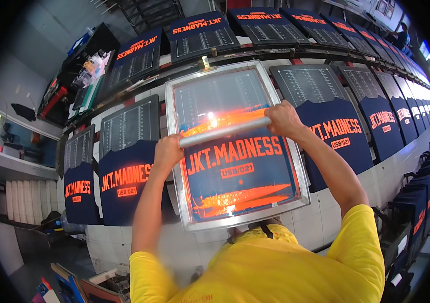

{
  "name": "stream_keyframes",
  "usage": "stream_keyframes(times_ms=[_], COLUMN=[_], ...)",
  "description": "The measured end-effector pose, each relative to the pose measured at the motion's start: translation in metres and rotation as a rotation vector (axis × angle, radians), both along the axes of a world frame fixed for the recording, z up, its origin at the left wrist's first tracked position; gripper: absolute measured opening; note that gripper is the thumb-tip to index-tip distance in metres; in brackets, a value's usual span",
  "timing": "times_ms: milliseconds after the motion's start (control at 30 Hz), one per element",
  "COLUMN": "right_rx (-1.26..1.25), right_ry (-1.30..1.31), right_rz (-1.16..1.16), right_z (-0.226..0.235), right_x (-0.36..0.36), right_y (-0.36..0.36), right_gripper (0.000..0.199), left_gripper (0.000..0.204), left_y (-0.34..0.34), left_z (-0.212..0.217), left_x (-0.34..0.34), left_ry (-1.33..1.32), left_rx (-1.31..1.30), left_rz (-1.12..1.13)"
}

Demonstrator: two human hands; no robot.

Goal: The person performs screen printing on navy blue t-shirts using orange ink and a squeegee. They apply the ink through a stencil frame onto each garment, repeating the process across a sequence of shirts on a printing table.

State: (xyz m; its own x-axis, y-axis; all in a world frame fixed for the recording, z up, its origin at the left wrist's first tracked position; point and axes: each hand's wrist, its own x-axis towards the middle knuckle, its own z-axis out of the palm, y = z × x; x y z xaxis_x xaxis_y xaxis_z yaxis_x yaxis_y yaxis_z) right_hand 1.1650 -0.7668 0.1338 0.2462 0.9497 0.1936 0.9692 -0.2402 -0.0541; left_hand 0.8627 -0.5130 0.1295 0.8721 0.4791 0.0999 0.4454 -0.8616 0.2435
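My left hand [167,150] and my right hand [283,120] are each closed on an end of a silver squeegee [225,132]. The squeegee lies across a metal-framed printing screen [303,189], a little above its middle. Bright orange ink [243,117] is banked along its far side, and another orange smear [245,198] marks the near end of the mesh. Orange lettering shows on dark blue between the two. Through the mesh the far half looks grey, with rows of pale marks. A metal clamp [205,64] stands at the screen's far edge.
Navy shirts with orange prints lie on dark boards to the left [124,166] and right [339,139]. A second row of boards [202,43] runs behind. Cups and bottles [91,68] crowd a side table. Dark garments [417,202] hang at right; another person [403,38] is far off.
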Motion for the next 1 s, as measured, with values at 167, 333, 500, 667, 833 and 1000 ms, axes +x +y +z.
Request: stream_keyframes(times_ms=[167, 333, 500, 667, 833, 1000], right_rx=[0.168, 0.190, 0.219, 0.197, 0.113, 0.022], right_ry=[-0.021, -0.032, 0.061, 0.075, 0.074, 0.130], right_rz=[0.022, 0.028, 0.040, -0.008, -0.021, -0.057], right_z=[0.027, 0.024, -0.003, -0.037, -0.050, -0.045], right_x=[-0.022, -0.058, -0.120, -0.169, -0.188, -0.205], right_y=[-0.023, -0.073, -0.146, -0.189, -0.208, -0.219], right_gripper=[0.015, 0.021, 0.030, 0.041, 0.049, 0.066], left_gripper=[0.025, 0.034, 0.040, 0.039, 0.043, 0.050], left_y=[-0.021, -0.064, -0.131, -0.180, -0.202, -0.215], left_z=[0.025, 0.017, -0.003, -0.040, -0.064, -0.075], left_x=[-0.018, -0.061, -0.119, -0.157, -0.172, -0.183], left_ry=[-0.115, -0.119, -0.123, -0.149, -0.198, -0.127], left_rx=[0.053, 0.067, 0.007, -0.027, 0.023, -0.002], left_rz=[0.018, -0.006, -0.026, -0.019, -0.047, -0.075])
